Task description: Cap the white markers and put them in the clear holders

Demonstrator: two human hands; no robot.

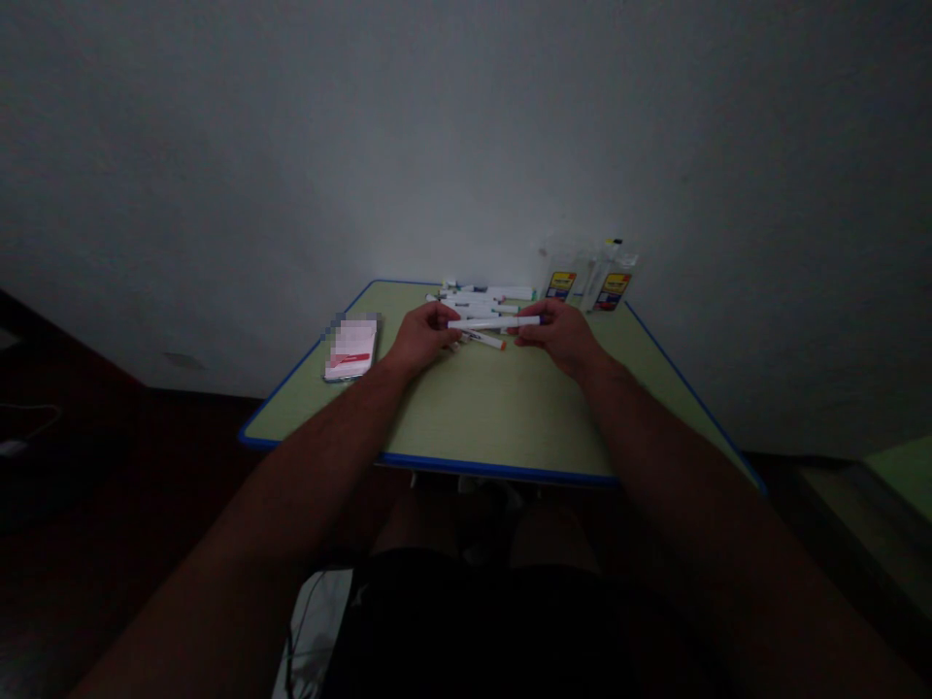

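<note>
— What've you got?
— White marker, slim stick, held level betw. both hands: left hand pinches one end, right hand the other, above the pale green, blue-edged table.
— Nearby?
— More markers piled just behind.

Grey wall, green table, dim light

The table at frame centre has a smooth, matt green top edged in glossy blue plastic. The pens look smooth white plastic; the packets, upper right, glossy clear plastic.
</note>
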